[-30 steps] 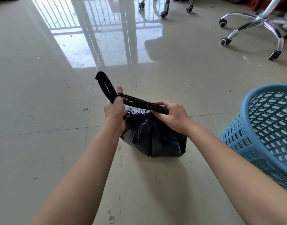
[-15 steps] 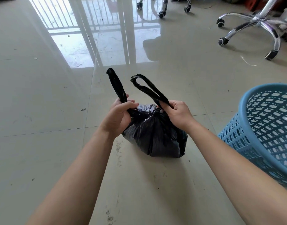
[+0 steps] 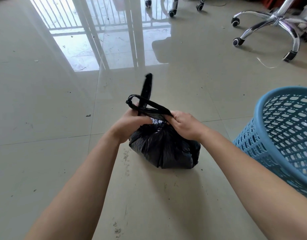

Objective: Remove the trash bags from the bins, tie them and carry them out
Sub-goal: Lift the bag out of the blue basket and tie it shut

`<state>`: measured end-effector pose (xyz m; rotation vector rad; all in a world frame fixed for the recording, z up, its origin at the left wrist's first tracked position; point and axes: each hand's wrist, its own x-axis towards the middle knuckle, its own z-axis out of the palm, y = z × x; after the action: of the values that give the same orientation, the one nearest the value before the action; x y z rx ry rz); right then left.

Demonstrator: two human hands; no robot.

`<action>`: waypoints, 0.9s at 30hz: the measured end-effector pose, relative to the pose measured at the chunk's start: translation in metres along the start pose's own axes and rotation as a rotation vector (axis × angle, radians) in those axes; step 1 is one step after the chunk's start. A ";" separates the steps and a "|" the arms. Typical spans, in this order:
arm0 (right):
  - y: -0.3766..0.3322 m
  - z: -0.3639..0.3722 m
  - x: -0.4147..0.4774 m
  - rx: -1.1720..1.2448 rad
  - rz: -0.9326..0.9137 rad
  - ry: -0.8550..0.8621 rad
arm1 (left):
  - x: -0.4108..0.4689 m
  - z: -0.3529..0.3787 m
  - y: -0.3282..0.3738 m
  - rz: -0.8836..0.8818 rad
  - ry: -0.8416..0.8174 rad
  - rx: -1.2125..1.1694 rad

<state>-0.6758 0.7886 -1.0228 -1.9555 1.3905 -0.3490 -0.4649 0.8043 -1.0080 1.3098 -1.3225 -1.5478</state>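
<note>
While both hands pinch the crossed handles, left hand (image 3: 130, 122) and right hand (image 3: 185, 124) flank the trash bag (image 3: 164, 149) just below them.

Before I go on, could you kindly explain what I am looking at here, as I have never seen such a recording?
There is no machine here. A person wears a camera on the head that looks forward and down, so you see their own bare arms. The left hand and right hand grip the handles of a black bag, which cross above it, partway through a tie. The bag sits on a tiled floor. A blue basket stands at the right, and a chair base lies beyond.
</note>
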 end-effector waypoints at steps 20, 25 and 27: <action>0.005 -0.014 -0.008 0.517 0.119 -0.064 | -0.007 0.008 0.010 -0.100 -0.009 -0.120; -0.008 -0.034 -0.005 0.698 0.161 -0.059 | -0.004 0.002 0.005 -0.096 -0.111 -0.122; -0.021 -0.042 0.001 0.765 0.135 -0.039 | -0.005 0.006 0.008 -0.085 -0.160 -0.080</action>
<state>-0.6849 0.7749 -0.9787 -1.2284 1.1232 -0.6599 -0.4700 0.8083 -0.9989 1.2278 -1.3010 -1.7776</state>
